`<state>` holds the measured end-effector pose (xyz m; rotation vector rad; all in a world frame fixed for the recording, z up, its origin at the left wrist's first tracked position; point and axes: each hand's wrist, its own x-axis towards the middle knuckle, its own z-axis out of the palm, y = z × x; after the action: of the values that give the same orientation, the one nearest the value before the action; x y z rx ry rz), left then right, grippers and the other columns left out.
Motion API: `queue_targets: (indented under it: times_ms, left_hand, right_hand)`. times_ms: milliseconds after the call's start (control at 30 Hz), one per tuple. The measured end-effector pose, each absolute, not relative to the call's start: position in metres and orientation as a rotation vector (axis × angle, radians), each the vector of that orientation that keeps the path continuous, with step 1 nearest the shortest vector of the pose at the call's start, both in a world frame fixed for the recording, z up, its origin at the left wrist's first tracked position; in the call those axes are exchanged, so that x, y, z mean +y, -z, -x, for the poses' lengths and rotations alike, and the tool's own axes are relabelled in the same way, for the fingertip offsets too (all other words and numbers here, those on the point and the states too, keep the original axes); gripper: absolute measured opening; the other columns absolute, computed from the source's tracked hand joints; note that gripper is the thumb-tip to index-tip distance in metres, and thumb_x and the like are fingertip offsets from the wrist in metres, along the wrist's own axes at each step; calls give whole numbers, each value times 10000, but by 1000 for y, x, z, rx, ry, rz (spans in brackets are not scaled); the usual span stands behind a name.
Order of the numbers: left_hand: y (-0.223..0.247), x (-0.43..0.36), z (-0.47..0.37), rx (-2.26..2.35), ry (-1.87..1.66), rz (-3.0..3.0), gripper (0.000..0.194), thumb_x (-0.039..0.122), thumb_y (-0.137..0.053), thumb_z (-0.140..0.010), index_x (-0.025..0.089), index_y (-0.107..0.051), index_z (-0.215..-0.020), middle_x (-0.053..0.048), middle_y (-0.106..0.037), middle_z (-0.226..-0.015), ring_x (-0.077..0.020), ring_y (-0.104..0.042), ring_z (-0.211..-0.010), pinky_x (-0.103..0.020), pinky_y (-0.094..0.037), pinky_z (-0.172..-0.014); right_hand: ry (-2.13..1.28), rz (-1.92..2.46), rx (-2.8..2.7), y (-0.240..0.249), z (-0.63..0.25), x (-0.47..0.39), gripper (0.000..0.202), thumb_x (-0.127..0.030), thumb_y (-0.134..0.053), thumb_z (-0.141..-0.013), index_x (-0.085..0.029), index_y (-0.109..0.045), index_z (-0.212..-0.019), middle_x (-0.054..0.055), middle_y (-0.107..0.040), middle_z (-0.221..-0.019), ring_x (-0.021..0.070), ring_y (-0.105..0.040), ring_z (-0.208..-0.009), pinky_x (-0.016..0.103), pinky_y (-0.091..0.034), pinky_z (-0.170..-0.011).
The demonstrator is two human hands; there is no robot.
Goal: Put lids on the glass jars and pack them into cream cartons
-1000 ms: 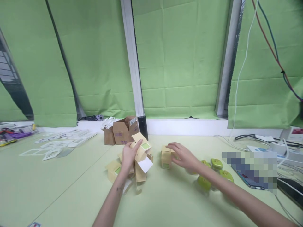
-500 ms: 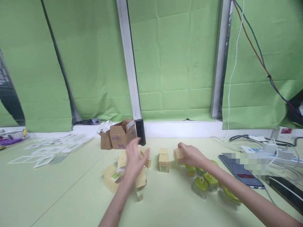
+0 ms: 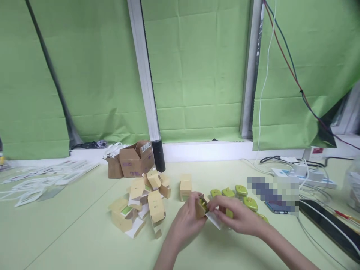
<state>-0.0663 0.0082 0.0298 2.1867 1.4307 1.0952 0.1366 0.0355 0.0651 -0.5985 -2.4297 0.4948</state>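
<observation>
My left hand (image 3: pixel 187 223) is wrapped round a small cardboard box (image 3: pixel 200 210) whose end is open towards the right. Something green shows inside its mouth, and a white inner flap hangs below. At that opening, the bent fingers of my right hand (image 3: pixel 234 213) are closed on the box's edge. Behind and beside the right hand stand several small clear containers with green lids (image 3: pixel 250 203), some partly hidden by it. Beyond my left hand, closed boxes (image 3: pixel 185 187) stand in a short row. To the left lies a loose heap of opened small boxes (image 3: pixel 156 206).
At the back are a brown carton (image 3: pixel 135 163) and a black cylinder (image 3: pixel 158 155). White frames (image 3: pixel 56 176) lie far left. On the right are a phone (image 3: pixel 277 206), a power strip (image 3: pixel 306 178), a long black object (image 3: pixel 329 227) and loose cables.
My left hand has left the heap of boxes and come right to take hold of a box. My right hand has moved nearer, and both hands now meet at that box. The view has shifted right.
</observation>
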Motion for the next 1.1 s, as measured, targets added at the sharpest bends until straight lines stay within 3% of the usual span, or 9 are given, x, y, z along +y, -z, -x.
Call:
queue_targets:
  times_ms: [167, 267, 433, 600, 700, 833, 1100]
  left_hand:
    - [-19, 9, 68, 1399, -1068, -2510, 248, 81, -436, -770, 231, -380, -959, -129, -484, -1278, -254, -545, -1101, -420, -467, -840]
    - [-18, 8, 62, 1332, -1069, -2591, 298, 40, -422, -751, 233, -371, -972, -138, -479, -1286, -249, -501, -1166, -430, -457, -878]
    - [-19, 7, 59, 1296, -1054, -2506, 406, 75, -465, -751, 233, -354, -1108, -130, -515, -1245, -251, -541, -1106, -433, -464, -862]
    - [-40, 1, 95, 1657, -1110, -2054, 467, 267, -633, -693, 236, -431, -1113, -76, -607, -1054, -271, -611, -906, -398, -486, -745]
    - [-57, -2, 118, 1721, -1426, -1635, 521, 352, -711, -624, 226, -436, -1047, -58, -597, -1016, -237, -615, -884, -345, -489, -743]
    - [-70, -5, 128, 1395, -1838, -993, 523, 322, -734, -632, 227, -386, -1011, -66, -603, -1041, -194, -619, -908, -292, -496, -745]
    - [-64, -6, 110, 1033, -1846, -682, 356, 221, -707, -706, 208, -474, -974, -58, -645, -1021, -169, -629, -925, -247, -515, -732]
  right_hand:
    - [78, 722, -2580, -51, -135, 41, 230, -170, -407, -898, -238, -568, -1048, 30, -673, -864, 147, -619, -609, 234, -396, -486]
    - [193, 882, -2534, -39, -131, 47, 186, -194, -444, -894, -236, -590, -1002, 19, -670, -765, 137, -596, -538, 222, -316, -419]
    - [21, 881, -2418, -37, -125, 56, 153, -232, -481, -876, -220, -618, -806, 3, -652, -780, 117, -584, -546, 215, -342, -445]
    - [-489, 1007, -2083, -55, -132, 80, 265, -399, -376, -921, -210, -557, -958, 21, -664, -883, 135, -650, -643, 222, -452, -520]
    - [-424, 1208, -2056, -59, -135, 108, 293, -397, -314, -939, -212, -529, -1009, 29, -669, -949, 156, -671, -729, 231, -468, -566]
    - [-294, 1344, -2150, -55, -130, 145, 167, -284, -450, -904, -183, -579, -937, 54, -675, -879, 202, -643, -836, 304, -474, -717]
    - [-148, 1519, -2398, -45, -113, 171, 285, -300, -526, -900, -157, -531, -1147, 75, -565, -1143, 193, -589, -951, 394, -507, -799]
